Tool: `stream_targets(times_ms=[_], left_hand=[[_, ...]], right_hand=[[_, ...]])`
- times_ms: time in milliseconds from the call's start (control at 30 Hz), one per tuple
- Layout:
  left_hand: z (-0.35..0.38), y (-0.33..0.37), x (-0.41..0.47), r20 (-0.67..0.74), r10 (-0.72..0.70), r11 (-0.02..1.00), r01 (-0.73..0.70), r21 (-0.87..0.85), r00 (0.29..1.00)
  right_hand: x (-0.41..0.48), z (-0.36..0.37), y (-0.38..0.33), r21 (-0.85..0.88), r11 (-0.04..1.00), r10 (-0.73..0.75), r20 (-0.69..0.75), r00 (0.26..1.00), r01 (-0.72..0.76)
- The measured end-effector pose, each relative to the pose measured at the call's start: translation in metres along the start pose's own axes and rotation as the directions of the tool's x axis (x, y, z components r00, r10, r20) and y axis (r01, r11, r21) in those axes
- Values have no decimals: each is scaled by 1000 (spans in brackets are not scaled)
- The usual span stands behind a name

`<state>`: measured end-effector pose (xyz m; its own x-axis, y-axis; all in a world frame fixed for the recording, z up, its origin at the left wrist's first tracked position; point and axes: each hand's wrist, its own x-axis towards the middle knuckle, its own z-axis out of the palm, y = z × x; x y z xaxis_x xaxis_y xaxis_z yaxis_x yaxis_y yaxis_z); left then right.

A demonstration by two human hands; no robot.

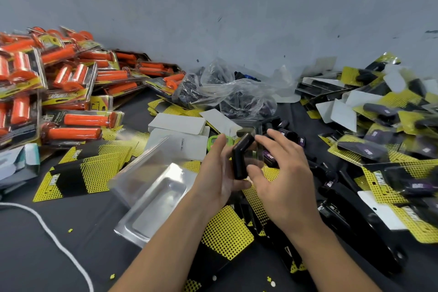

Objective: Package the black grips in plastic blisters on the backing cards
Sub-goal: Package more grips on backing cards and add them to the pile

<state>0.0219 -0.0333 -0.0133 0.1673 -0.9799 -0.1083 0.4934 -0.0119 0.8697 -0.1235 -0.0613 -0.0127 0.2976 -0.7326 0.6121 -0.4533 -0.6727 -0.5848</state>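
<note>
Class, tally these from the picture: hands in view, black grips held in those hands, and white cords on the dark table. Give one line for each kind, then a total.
Hands: 2, the left hand and the right hand
Black grip held in the hands: 1
White cord: 1
Total: 4
</note>
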Motion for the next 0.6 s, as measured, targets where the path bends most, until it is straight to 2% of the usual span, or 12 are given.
stream_targets(times_ms=[200, 300, 433, 600], left_hand=[[0, 6, 0, -28, -8, 958, 0, -286, 1000], [-1, 5, 1, -15, -25, 939, 18, -345, 1000], [-3, 6, -1, -51, -32, 978, 21, -207, 998], [0, 7, -5, -13, 1, 1000, -1, -25, 1000]], right_hand=[[-2, 2, -1, 113, 991, 76, -64, 995, -68], [-4, 2, -4, 126, 990, 79, -72, 994, -69], [-3, 2, -2, 90, 996, 20, -40, 999, -16], [2, -1, -2, -39, 995, -94, 33, 995, 95]])
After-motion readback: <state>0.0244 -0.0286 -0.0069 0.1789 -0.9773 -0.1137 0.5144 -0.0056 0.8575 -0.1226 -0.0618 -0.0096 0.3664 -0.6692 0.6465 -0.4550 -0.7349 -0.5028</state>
